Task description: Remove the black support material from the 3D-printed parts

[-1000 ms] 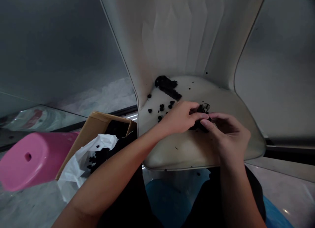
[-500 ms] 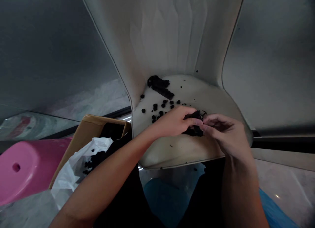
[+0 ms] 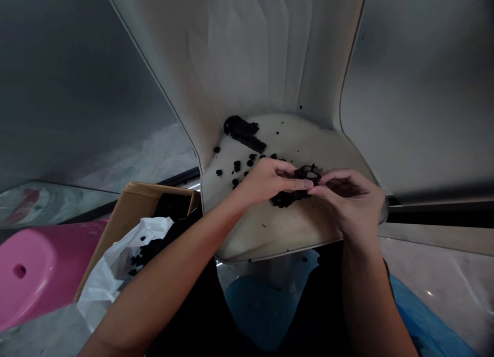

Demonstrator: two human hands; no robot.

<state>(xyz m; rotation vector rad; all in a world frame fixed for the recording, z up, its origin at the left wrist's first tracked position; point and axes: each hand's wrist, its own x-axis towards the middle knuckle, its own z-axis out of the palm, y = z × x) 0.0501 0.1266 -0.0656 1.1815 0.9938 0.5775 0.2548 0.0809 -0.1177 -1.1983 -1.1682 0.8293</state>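
Over the seat of a beige chair, my left hand pinches a small black part with gaps in it, thumb along its near side. My right hand meets it from the right, thumb and forefinger closed at the part's edge; its exact kind I cannot make out. Just below the hands another dark piece lies on the seat. Several small round black pieces are scattered left of my left hand, partly hidden by it. Farther back rest long black strips.
At the left stand a cardboard box with a white plastic bag holding more black pieces, and a pink stool. A blue container is below the seat; blue plastic lies at the lower right.
The view has shifted slightly. The black part between my hands is now turned and lifted, so its gaps show more clearly above the dark piece on the seat.
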